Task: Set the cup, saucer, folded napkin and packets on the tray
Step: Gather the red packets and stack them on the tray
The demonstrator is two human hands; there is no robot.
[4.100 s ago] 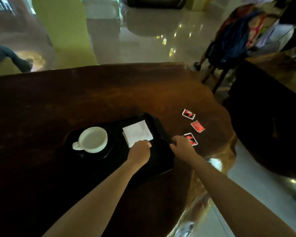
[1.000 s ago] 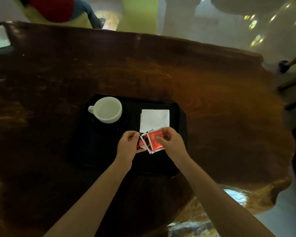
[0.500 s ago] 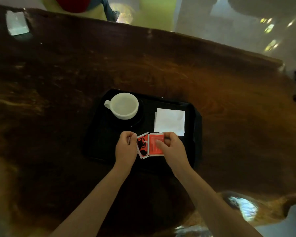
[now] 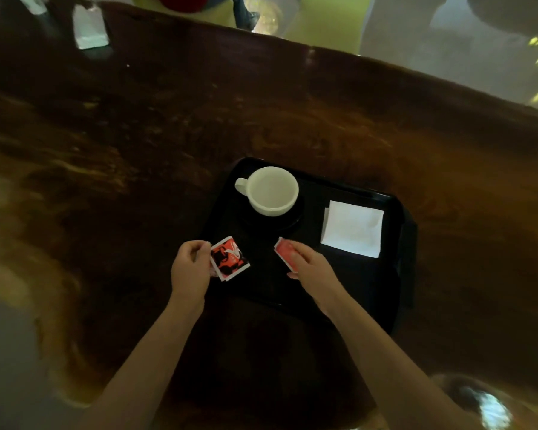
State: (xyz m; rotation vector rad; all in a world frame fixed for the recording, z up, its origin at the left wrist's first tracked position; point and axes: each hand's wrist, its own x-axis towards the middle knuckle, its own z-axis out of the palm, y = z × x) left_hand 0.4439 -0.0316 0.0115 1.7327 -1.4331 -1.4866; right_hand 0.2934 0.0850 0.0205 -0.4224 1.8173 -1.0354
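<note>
1. The black tray (image 4: 399, 212) is sitting on the wooden table (image 4: 292, 119). It is already carrying the white cup (image 4: 273, 190) on its dark saucer (image 4: 295, 220) at the far-left corner and the folded napkin (image 4: 353, 229) at the far-right corner.
2. The left hand (image 4: 188, 268) is curling its fingers and pinching the patterned packet (image 4: 230, 259) by its left side, right over the tray's left edge towards the near corner. A pale sliver is showing beneath it. It may be another packet, but it is too blurred to tell.
3. The right hand (image 4: 311, 268) is bending its fingers over the near end of the plain red packet (image 4: 284, 251) and holding it around the middle of the tray, just on the near side of the saucer. The thumb is hidden, and whether the packet is touching the tray cannot be told.
4. Only the packets seem to be waiting to be laid down.
5. Risks from here:
   - The patterned packet is hovering at the rim, so letting go there is likely to leave it tipping over the edge onto the table.
   - If a second packet is hiding underneath, a loosening pinch may let it slide out unnoticed.
   - The right hand is working close to the saucer, so a forward push could nudge it and rock the cup.
</note>
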